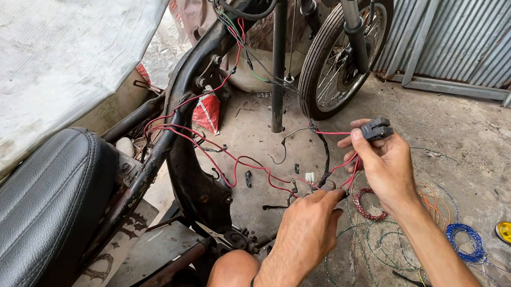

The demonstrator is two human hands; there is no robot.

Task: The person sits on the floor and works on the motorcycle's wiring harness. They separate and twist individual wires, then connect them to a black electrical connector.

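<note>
Right hand: our right hand [386, 165] gripped a black connector block [377, 128] at one o'clock.
Left hand: our left hand [309, 224] pinched red wires [245, 163] closed, centre.

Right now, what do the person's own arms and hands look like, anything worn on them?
Both arms are bare to past the elbow: no sleeves, gloves, watch or rings show. The left hand has a small dark curved mark on its forearm near the wrist. The right hand shows no markings.
</note>
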